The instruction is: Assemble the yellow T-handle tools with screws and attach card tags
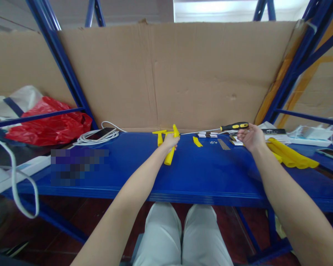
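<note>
My left hand (171,142) is closed around a yellow plastic handle-shaped piece (169,158), held tilted above the blue table. Just behind it lies another yellow T-shaped piece (159,137). At the right, my right hand (252,138) grips the butt end of a screwdriver (234,126) with a black and yellow handle, its palm turned partly up. The long thin shaft points left and its tip meets the yellow piece near my left fingers; the exact contact is too small to make out. Between my hands lie a small yellow strip (197,142), tiny metal bits (213,142) and a flat metal plate (224,144).
Yellow tubular pieces (292,154) lie beside my right forearm, near a power strip (309,139) and a phone (331,154). A coiled white cable (96,139) and a red plastic bag (51,122) are at the left. Cardboard (188,77) walls the back between blue posts.
</note>
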Available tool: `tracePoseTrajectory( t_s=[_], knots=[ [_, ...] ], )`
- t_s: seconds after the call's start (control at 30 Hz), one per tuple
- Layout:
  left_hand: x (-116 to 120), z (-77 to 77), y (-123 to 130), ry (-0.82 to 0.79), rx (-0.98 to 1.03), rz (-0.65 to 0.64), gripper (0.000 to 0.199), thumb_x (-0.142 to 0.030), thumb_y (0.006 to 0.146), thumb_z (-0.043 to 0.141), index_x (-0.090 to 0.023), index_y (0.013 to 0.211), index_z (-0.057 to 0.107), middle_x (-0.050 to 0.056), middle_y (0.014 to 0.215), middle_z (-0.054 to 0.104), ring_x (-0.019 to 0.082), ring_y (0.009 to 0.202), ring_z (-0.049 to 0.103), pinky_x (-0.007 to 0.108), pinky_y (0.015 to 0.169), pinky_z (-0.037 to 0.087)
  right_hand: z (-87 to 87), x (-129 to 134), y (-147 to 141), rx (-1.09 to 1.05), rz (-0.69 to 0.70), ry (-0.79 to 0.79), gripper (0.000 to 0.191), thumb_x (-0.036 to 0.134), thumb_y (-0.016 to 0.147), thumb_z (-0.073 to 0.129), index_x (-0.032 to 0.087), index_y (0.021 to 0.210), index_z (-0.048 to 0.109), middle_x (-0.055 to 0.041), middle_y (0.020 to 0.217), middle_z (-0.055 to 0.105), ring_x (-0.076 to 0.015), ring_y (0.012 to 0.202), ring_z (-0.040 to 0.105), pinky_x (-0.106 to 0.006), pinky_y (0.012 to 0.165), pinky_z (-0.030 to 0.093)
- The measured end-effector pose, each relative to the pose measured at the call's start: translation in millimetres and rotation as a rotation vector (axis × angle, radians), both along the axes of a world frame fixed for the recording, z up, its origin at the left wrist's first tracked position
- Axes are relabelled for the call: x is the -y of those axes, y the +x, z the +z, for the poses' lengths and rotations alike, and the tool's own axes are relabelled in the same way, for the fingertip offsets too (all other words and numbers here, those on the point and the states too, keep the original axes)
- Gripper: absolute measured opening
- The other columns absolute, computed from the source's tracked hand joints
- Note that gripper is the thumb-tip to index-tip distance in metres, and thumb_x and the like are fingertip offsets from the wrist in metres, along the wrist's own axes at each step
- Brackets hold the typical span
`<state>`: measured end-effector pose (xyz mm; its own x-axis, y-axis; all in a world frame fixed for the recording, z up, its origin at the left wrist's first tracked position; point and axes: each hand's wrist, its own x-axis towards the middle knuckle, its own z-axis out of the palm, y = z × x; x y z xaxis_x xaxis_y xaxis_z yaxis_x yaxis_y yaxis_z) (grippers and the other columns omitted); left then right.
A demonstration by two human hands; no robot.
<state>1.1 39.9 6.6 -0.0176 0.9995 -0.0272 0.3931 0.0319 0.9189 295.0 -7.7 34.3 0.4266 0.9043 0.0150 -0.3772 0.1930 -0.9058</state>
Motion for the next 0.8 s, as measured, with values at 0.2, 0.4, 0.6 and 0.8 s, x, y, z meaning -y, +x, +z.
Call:
tracePoseTrajectory(
  t_s=[0.2,0.4,0.6,0.8],
  knots=[
    [0.3,0.4,0.0,0.004,0.004,0.004,0.010,-0.008,0.082,0.049,-0.015,0.087,0.055,-0.007,0.053,0.040,0.006,0.039,0.040,0.019,0.044,0.035,-7.6,-10.9,7.5,0.011,-0.041,0.053,0.028,0.037,0.090,0.049,0.022,0.067,0.043,0.0047,0.047,0.046,-0.0098,0.037,0.043,-0.019,0.033,0.036],
    [0.8,1.3,0.1,0.002,0.002,0.006,0.009,-0.008,0.082,0.050,-0.015,0.085,0.054,-0.007,0.052,0.041,0.006,0.040,0.040,0.019,0.044,0.035,-7.0,-8.5,6.1,0.005,-0.038,0.033,0.029,0.030,0.092,0.039,0.022,0.064,0.041,0.0058,0.041,0.035,-0.0098,0.033,0.035,-0.019,0.029,0.030],
    [-1.0,0.2,-0.3,-0.004,0.015,0.018,0.008,-0.009,0.080,0.054,-0.016,0.083,0.054,-0.008,0.052,0.041,0.006,0.039,0.039,0.018,0.043,0.035,-6.9,-6.7,7.6,0.039,-0.037,0.038,0.034,0.043,0.089,0.051,0.022,0.064,0.043,0.0059,0.040,0.037,-0.0086,0.032,0.035,-0.017,0.030,0.031],
    [-1.5,-0.7,-0.4,0.010,0.010,0.015,0.008,-0.008,0.082,0.050,-0.016,0.083,0.054,-0.008,0.052,0.040,0.006,0.039,0.039,0.019,0.043,0.035,-2.4,-3.1,3.8,0.016,0.023,0.062,0.036,0.033,0.095,0.039,0.020,0.062,0.044,-0.0003,0.047,0.052,-0.0110,0.040,0.048,-0.019,0.037,0.041]
  ],
)
